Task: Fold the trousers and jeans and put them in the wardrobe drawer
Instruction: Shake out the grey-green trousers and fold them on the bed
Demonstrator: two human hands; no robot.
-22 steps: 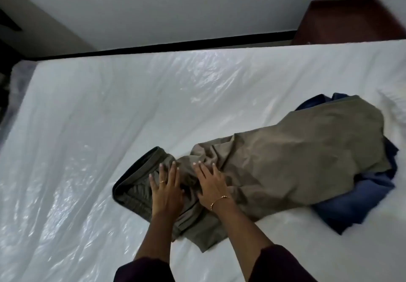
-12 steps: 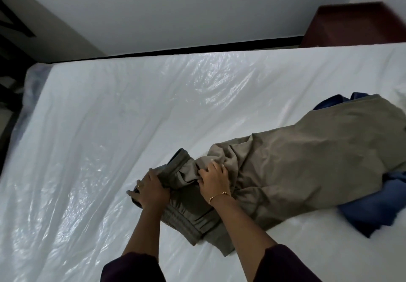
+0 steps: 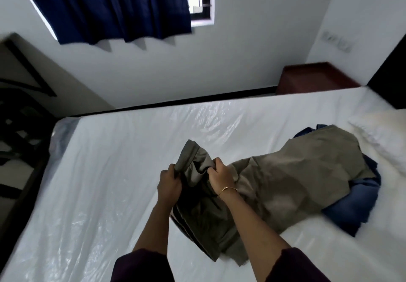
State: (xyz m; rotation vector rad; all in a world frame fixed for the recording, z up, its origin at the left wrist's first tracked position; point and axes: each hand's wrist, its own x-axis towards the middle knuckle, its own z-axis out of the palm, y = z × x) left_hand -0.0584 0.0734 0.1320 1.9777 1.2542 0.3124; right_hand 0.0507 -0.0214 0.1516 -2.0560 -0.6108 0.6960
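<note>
Olive-brown trousers (image 3: 290, 178) stretch across the plastic-covered mattress (image 3: 105, 171), their far end lying over a crumpled blue garment (image 3: 356, 202) at the right. The near end is raised off the bed in a bunched fold. My left hand (image 3: 169, 185) grips that fold on its left side. My right hand (image 3: 222, 176), with a gold bracelet on the wrist, grips the cloth on the right side of the same fold. Part of the trousers hangs down between my forearms. No wardrobe drawer is in view.
A white pillow (image 3: 382, 136) lies at the right edge of the bed. A dark red bedside cabinet (image 3: 316, 77) stands beyond the mattress. A blue curtain (image 3: 109, 7) and window are on the far wall. Dark furniture (image 3: 19, 114) stands to the left of the bed.
Both hands went from pressing flat on the trousers to gripping the near end and lifting it off the mattress. My head has tilted up, bringing the wall and window into view.
</note>
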